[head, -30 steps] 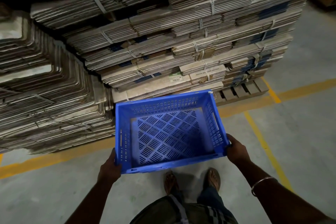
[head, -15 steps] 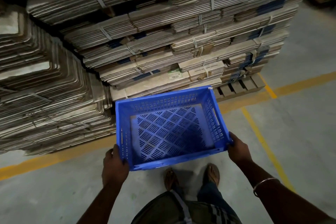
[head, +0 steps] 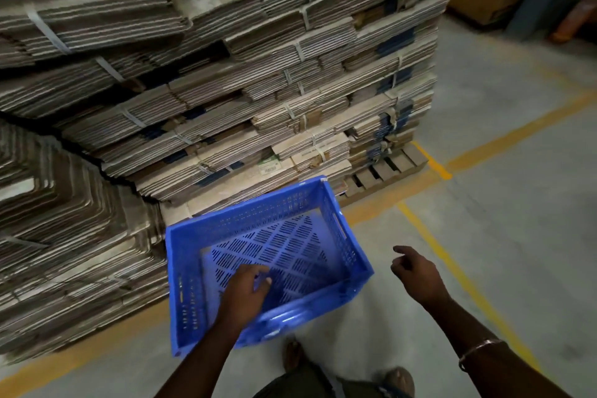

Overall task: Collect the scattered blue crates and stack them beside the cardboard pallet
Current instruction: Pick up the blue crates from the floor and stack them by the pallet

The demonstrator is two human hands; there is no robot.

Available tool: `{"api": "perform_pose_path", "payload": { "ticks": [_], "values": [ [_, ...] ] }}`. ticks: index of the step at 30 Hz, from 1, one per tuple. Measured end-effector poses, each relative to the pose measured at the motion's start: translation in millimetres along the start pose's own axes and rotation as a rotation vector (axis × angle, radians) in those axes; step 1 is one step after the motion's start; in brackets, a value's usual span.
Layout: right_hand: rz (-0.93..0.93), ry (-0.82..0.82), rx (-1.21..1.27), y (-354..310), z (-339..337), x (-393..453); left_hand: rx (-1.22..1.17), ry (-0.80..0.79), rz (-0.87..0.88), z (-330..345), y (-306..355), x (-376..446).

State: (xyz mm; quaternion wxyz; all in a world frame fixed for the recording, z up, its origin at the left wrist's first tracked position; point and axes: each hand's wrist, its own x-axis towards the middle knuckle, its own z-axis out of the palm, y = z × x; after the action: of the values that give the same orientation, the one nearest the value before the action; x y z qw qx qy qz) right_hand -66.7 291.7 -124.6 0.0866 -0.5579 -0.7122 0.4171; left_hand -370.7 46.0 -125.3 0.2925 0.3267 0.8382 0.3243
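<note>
Head view: blue crate (head: 258, 255) probably grounded; both hands, left (head: 247, 289) and right (head: 416, 271), loose-fingered, holding nothing. Cardboard pallet (head: 258, 90) at twelve o'clock could snag it.

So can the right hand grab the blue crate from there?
Probably yes. The right hand hangs open just beside the blue crate, close to its right wall, with only bare floor between them. Nothing blocks it.

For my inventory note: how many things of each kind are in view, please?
Blue crate: 1
Wooden pallet: 1
Hands, left hand and right hand: 2
Wrist bangle: 1
Cardboard bundles: too many to count
Total counted: 5
</note>
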Motion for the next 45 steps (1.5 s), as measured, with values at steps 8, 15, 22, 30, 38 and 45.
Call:
{"api": "perform_pose_path", "payload": {
  "ticks": [8, 15, 22, 30, 38, 45],
  "values": [
    [0.069, -0.014, 0.210, 78, -99, 2, 0.035, -0.217, 0.141, 86, 117, 26],
    [0.136, 0.085, 0.263, 161, -189, -18, 0.014, -0.338, 0.205, 186, 210, 31],
    [0.243, 0.183, 0.275, 223, -260, -31, -0.002, -0.443, 0.329, 271, 264, 59],
    [0.292, 0.264, 0.349, 244, -322, 32, 0.075, -0.568, 0.369, 335, 328, 133],
    [0.288, 0.290, 0.386, 231, -391, 155, 0.156, -0.656, 0.322, 390, 406, 244],
    [0.302, 0.290, 0.422, 222, -444, 261, 0.246, -0.749, 0.272, 420, 481, 332]
  ]
}}
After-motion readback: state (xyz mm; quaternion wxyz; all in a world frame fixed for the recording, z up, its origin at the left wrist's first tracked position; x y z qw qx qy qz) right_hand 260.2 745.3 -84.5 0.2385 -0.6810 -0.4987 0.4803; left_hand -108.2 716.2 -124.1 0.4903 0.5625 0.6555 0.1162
